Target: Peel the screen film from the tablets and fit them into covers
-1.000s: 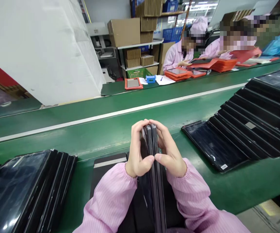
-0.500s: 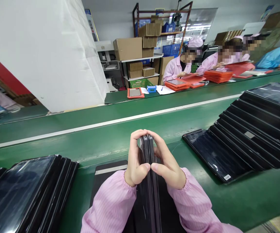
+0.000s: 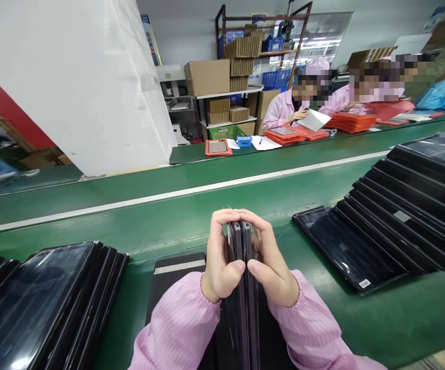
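The left hand (image 3: pixel 218 257) and right hand (image 3: pixel 271 259) pinch two black tablets (image 3: pixel 236 246) on edge, fingers (image 3: pixel 226 217) curled over the far edge; long axis runs forward above the green table (image 3: pixel 168 231); black tablet stacks (image 3: pixel 384 226) sit well apart on both sides.

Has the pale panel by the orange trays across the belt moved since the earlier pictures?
Yes, upward: the pale panel has lifted and tilted off the orange trays, judged against the blue box on the far bench.
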Action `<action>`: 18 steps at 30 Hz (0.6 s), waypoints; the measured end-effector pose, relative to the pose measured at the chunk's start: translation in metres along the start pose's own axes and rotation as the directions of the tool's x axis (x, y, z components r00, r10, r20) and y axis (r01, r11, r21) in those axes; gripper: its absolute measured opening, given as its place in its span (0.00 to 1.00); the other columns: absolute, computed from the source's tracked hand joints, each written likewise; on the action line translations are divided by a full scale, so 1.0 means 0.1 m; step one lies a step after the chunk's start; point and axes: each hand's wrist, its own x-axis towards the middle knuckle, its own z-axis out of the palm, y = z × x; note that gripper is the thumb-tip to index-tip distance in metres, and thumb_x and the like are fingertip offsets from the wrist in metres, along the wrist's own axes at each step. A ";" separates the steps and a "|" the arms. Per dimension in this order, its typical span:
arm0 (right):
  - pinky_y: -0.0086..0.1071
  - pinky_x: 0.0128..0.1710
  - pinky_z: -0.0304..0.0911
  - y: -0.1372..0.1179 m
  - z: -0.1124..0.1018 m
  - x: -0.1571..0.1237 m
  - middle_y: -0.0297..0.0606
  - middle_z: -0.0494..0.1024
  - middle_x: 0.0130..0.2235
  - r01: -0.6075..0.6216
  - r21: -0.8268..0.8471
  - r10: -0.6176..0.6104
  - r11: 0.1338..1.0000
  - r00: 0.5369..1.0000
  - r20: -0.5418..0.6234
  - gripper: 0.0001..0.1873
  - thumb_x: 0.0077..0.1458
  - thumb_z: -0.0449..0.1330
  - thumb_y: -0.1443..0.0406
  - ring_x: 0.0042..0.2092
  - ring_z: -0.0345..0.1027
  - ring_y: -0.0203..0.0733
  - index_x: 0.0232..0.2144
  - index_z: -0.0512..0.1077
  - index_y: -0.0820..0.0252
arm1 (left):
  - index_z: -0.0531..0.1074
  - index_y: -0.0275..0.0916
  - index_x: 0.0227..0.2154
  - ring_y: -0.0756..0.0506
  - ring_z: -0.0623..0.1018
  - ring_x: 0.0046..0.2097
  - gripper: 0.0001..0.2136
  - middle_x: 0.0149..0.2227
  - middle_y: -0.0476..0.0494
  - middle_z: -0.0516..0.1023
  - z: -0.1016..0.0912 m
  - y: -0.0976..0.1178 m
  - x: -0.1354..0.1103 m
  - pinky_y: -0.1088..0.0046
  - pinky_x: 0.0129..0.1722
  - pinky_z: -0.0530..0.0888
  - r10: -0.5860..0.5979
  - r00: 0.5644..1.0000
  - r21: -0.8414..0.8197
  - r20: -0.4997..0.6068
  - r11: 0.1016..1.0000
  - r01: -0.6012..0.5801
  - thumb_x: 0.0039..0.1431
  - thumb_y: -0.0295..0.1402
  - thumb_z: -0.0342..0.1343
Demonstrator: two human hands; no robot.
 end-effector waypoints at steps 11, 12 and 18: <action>0.48 0.50 0.67 0.01 0.02 -0.02 0.39 0.56 0.63 -0.009 0.079 0.014 0.997 0.998 -0.061 0.25 0.62 0.55 0.52 0.38 0.68 0.41 0.60 0.58 0.42 | 0.67 0.47 0.49 0.45 0.69 0.41 0.21 0.48 0.44 0.58 0.00 0.03 0.00 0.68 0.32 0.74 0.023 0.999 0.017 0.029 1.000 -0.024 0.53 0.46 0.59; 0.49 0.51 0.66 0.01 0.03 -0.02 0.38 0.57 0.63 -0.016 0.089 0.022 0.996 0.997 -0.069 0.24 0.62 0.55 0.52 0.38 0.67 0.41 0.59 0.59 0.41 | 0.67 0.46 0.48 0.44 0.69 0.43 0.20 0.48 0.44 0.60 0.00 0.03 0.00 0.68 0.34 0.74 0.034 0.999 0.054 0.017 0.998 -0.035 0.53 0.46 0.58; 0.49 0.52 0.65 -0.06 0.05 -0.06 0.37 0.59 0.61 -0.032 0.165 0.051 0.986 0.993 -0.108 0.21 0.61 0.56 0.52 0.30 0.63 0.34 0.56 0.63 0.41 | 0.68 0.46 0.46 0.43 0.69 0.44 0.18 0.46 0.45 0.62 0.03 0.07 -0.01 0.63 0.41 0.72 0.043 0.999 0.126 0.019 0.991 -0.045 0.55 0.46 0.57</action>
